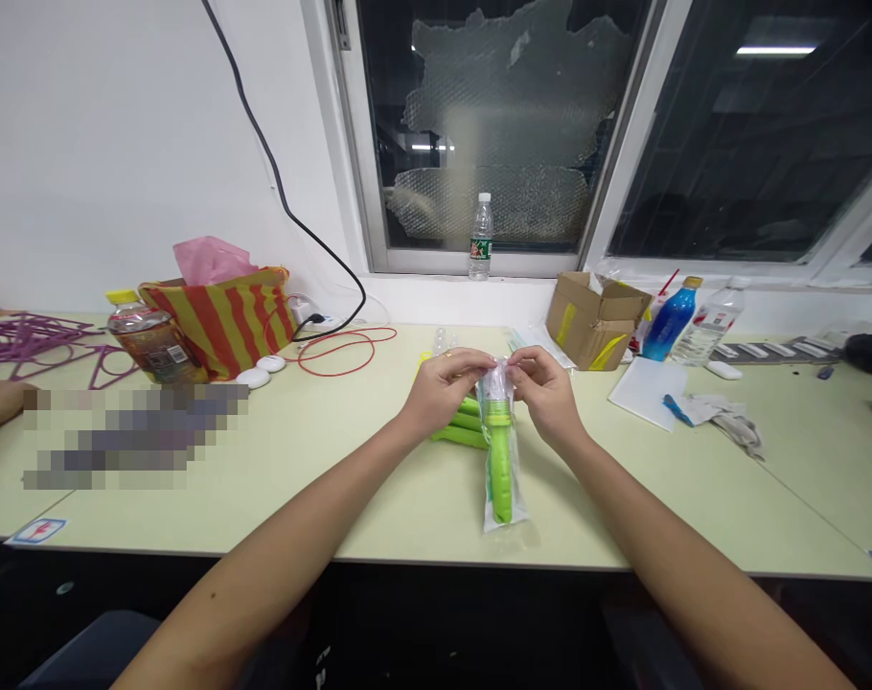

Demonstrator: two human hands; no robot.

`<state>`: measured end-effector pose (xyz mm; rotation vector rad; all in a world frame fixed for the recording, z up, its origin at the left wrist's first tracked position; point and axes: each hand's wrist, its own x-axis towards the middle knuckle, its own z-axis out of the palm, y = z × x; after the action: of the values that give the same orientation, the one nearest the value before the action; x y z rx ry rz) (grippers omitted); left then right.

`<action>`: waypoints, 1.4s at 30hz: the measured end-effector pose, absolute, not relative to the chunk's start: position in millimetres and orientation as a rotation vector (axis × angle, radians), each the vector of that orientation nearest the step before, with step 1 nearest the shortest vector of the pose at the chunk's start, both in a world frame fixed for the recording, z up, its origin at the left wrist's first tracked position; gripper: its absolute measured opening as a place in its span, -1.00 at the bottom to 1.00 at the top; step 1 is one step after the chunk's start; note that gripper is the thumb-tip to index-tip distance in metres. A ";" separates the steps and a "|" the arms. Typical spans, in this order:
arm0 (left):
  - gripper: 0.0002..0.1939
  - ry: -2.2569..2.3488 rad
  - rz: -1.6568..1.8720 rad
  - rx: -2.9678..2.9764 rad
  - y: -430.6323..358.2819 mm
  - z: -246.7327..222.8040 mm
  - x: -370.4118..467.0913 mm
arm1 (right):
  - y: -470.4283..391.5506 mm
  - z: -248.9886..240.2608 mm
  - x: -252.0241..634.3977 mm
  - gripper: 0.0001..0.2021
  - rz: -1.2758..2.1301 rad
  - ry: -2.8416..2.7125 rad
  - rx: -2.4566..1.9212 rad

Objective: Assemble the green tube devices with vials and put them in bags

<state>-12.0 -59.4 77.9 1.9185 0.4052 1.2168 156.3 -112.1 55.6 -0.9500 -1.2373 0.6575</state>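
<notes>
Between my two hands hangs a clear plastic bag with a bright green, handle-shaped plastic piece inside it. My left hand pinches the bag's top edge from the left. From the right, my right hand pinches the same top edge with thumb and fingertips. Inside the bag's upper part there is a clear section above the green one. Several more green plastic pieces lie on the table behind the bag, partly hidden by my left hand.
At left stand a brown-drink bottle and a striped bag, near a red cable and purple plastic frames. At right are a cardboard box, a blue bottle and gloves. Other people's hands show at both sides.
</notes>
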 end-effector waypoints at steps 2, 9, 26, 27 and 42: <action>-0.80 0.406 1.221 1.938 -59.1 75.7 -12.0 | -112.0 55.2 155.5 -0.79 0.650 -1.222 -0.937; -0.82 0.420 1.319 1.996 -54.3 72.4 -13.8 | -112.5 55.3 153.5 -0.82 0.698 -1.202 -0.873; -0.75 0.416 1.303 1.892 -57.4 74.3 -18.2 | -115.0 59.5 156.5 -0.65 0.750 -1.126 -0.890; -0.74 0.407 1.285 1.884 -58.7 75.0 -18.6 | -115.1 59.9 156.1 -0.64 0.743 -1.113 -0.900; -0.69 0.656 1.125 1.571 -69.7 86.8 -9.5 | -117.5 63.2 157.1 -0.75 0.724 -1.126 -0.970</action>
<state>-9.5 -69.7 86.8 1.5711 0.6564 1.1246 157.1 -117.5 63.2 -0.9695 -1.1262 0.7244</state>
